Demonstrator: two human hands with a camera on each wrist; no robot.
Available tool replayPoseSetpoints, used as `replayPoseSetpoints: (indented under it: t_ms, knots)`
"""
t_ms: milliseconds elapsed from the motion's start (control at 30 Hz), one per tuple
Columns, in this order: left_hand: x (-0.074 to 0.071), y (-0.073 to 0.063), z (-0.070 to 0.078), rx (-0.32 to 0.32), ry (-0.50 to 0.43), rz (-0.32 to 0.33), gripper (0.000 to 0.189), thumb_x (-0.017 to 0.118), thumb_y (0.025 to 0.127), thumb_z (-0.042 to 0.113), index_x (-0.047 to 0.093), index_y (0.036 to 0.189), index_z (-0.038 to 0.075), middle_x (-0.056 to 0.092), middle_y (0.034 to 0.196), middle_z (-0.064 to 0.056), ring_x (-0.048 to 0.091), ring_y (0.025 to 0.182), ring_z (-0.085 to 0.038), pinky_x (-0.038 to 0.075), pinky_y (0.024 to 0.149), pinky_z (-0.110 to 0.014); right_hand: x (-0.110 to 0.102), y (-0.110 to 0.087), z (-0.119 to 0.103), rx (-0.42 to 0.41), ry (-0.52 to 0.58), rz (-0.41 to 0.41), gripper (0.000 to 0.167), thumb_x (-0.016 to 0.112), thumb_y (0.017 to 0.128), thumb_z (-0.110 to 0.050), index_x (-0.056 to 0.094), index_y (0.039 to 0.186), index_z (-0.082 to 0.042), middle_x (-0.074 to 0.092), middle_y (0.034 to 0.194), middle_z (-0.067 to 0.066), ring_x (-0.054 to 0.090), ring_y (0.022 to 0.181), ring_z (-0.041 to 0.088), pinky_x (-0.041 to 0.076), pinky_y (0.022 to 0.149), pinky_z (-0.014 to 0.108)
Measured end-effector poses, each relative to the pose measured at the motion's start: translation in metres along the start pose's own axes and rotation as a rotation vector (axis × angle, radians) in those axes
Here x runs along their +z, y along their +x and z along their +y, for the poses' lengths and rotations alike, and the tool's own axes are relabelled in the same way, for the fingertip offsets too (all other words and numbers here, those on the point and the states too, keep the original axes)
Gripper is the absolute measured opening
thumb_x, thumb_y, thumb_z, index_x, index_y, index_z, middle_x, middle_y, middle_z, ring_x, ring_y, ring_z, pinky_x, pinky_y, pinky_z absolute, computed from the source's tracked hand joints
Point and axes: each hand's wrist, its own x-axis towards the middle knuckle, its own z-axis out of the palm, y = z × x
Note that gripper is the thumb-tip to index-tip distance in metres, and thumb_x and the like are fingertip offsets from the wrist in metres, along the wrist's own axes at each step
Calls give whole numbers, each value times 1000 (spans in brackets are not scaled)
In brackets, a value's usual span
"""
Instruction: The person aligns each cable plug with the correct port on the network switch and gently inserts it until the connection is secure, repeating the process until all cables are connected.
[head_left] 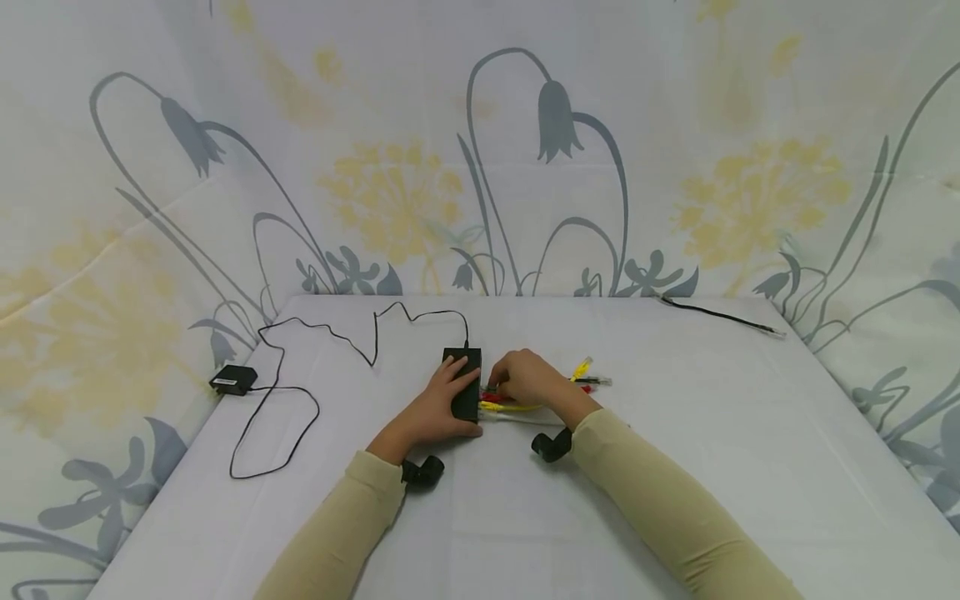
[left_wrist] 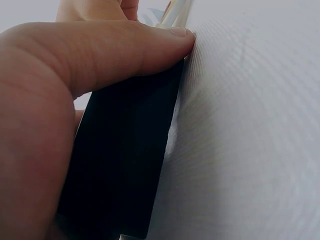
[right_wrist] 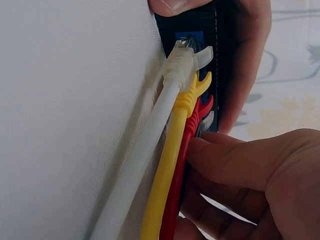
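Observation:
My left hand grips a small black network switch, thumb along its near end and fingers spread over its top. White, yellow and red network cables have their plugs in the row of ports on the switch's right side. Beside the red plug, my right hand pinches the plug end of a black network cable; a clear latch tab shows just past the fingertips. The right thumb and fingers hide most of that plug.
A black power adapter lies at the left, its thin cord looping across the white table to the back of the switch. Another black cable lies at the far right. A patterned cloth hangs behind the table.

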Motion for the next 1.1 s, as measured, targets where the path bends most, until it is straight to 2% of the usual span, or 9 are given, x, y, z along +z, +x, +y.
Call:
replayPoseSetpoints:
  t_ms: [233, 567, 900, 1100]
  knots:
    - [4, -1, 0, 7, -21, 2, 93, 80, 76, 39, 32, 153, 22, 10, 164, 0, -3, 152, -27, 24, 114, -60, 1, -1, 5, -17, -37, -26, 14, 64, 92, -14, 74, 101, -15, 72, 96, -2, 61, 82, 13, 52, 77, 34]
    - [5, 0, 1, 10, -18, 10, 92, 81, 76, 39, 33, 153, 23, 12, 164, 0, -3, 152, -27, 25, 114, -59, -4, -4, 14, -56, 2, -64, 14, 64, 92, -14, 73, 102, -16, 71, 91, -3, 61, 81, 10, 52, 78, 33]
    - [5, -1, -1, -7, -21, 5, 92, 80, 76, 40, 32, 153, 24, 10, 164, 3, -4, 152, -24, 25, 114, -59, -17, -11, 21, -65, 4, -48, 14, 63, 93, -14, 73, 102, -17, 72, 98, -2, 63, 89, 11, 53, 86, 36]
    - [3, -1, -1, -12, -16, 6, 92, 81, 76, 40, 32, 153, 25, 10, 164, 4, -5, 152, -23, 25, 115, -58, -28, -13, 25, -64, 13, -39, 15, 61, 95, -19, 73, 104, -16, 71, 98, -2, 61, 85, 11, 53, 83, 34]
